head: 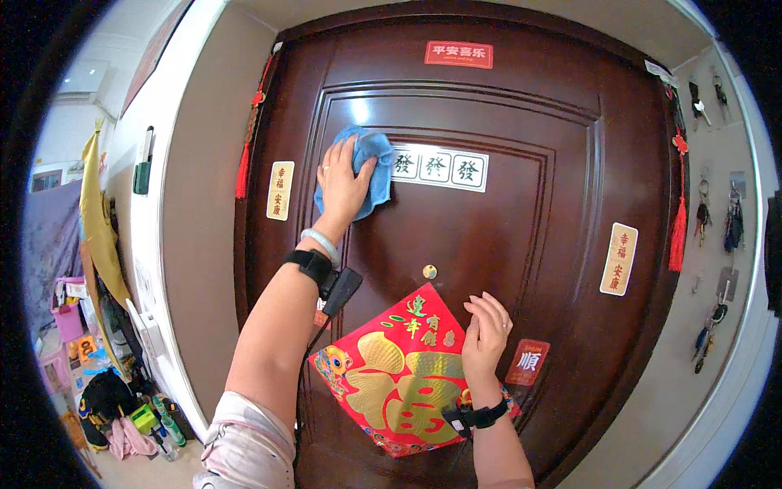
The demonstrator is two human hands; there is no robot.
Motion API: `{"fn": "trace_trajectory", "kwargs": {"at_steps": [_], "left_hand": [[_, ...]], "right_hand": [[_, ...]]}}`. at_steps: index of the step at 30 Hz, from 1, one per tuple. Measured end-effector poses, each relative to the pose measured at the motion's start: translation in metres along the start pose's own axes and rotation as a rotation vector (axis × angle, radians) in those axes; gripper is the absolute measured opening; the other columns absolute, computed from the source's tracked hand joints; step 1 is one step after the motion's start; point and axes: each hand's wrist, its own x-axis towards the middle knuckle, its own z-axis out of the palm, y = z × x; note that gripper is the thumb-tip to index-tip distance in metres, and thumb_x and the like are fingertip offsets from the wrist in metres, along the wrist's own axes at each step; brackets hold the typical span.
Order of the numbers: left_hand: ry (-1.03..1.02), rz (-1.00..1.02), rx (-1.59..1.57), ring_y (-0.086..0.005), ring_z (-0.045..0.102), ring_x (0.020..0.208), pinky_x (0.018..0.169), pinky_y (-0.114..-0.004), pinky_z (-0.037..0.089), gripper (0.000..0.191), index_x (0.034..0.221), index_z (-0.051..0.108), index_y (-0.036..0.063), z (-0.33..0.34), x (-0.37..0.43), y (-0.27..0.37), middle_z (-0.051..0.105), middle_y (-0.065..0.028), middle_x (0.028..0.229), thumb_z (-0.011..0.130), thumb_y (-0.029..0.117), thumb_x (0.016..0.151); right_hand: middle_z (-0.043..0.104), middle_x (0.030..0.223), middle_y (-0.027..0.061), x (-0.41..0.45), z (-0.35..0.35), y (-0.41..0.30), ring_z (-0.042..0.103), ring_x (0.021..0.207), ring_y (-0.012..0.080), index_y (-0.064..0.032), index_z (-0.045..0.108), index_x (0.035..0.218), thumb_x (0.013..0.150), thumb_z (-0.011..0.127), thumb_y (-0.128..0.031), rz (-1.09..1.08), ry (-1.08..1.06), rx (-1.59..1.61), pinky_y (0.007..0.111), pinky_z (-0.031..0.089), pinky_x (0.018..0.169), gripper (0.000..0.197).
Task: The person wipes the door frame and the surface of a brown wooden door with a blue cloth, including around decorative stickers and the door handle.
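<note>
My left hand (342, 180) presses a blue cloth (376, 177) flat against the upper left of a dark brown panelled door (489, 244). The cloth lies over the left end of a white sticker strip (446, 168) with green characters. My right hand (487, 333) holds nothing; its fingers are slightly curled, in front of the right edge of a red diamond-shaped paper decoration (403, 379) with a large gold character. A round brass peephole (430, 272) is just above the decoration's top corner.
Red tassels (243, 171) hang at both door edges. Small stickers (280, 191) dot the door. Several bunches of keys (733, 226) hang on the right wall. At the left stand a yellow cloth (98, 202), a pink basket (68, 318) and bags (107, 397) on the floor.
</note>
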Motion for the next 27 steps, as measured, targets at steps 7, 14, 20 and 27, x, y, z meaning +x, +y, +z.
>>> {"fn": "trace_trajectory", "kwargs": {"at_steps": [7,14,20,27], "left_hand": [[-0.107,0.211,0.019,-0.0342,0.05,0.115,0.102,-0.052,0.031,0.046,0.118,0.059,0.0074,0.008,0.026,0.063,0.058,-0.0151,0.12,0.062,0.04,0.085],[-0.091,0.295,-0.043,-0.0324,0.053,0.11,0.102,-0.06,0.028,0.043,0.112,0.062,0.0085,0.023,0.015,0.143,0.06,-0.0141,0.107,0.064,0.04,0.083],[-0.071,0.353,-0.093,-0.033,0.053,0.11,0.104,-0.058,0.026,0.048,0.117,0.059,0.0081,0.037,0.001,0.201,0.059,-0.014,0.11,0.065,0.04,0.081],[-0.08,0.378,-0.13,-0.0328,0.05,0.114,0.105,-0.062,0.024,0.052,0.119,0.055,0.0088,0.05,-0.015,0.255,0.056,-0.0133,0.114,0.068,0.037,0.078]], "right_hand": [[0.064,0.11,0.0087,0.001,-0.009,0.0,0.054,0.116,0.0267,-0.0035,0.067,0.096,0.082,0.055,0.005,-0.006,-0.059,0.069,0.041,0.037,0.099,0.02],[0.063,0.109,0.0121,0.003,-0.026,0.008,0.056,0.111,0.0301,0.0002,0.064,0.095,0.078,0.052,0.011,-0.005,-0.047,0.258,0.041,0.044,0.095,0.024],[0.064,0.106,0.0124,0.005,-0.053,0.013,0.058,0.107,0.031,0.0006,0.064,0.094,0.076,0.051,0.013,0.012,0.001,0.276,0.039,0.046,0.094,0.025],[0.064,0.105,0.0126,0.001,-0.078,0.025,0.058,0.106,0.0308,0.0009,0.065,0.092,0.076,0.052,0.013,0.025,0.015,0.25,0.039,0.046,0.093,0.024]]}}
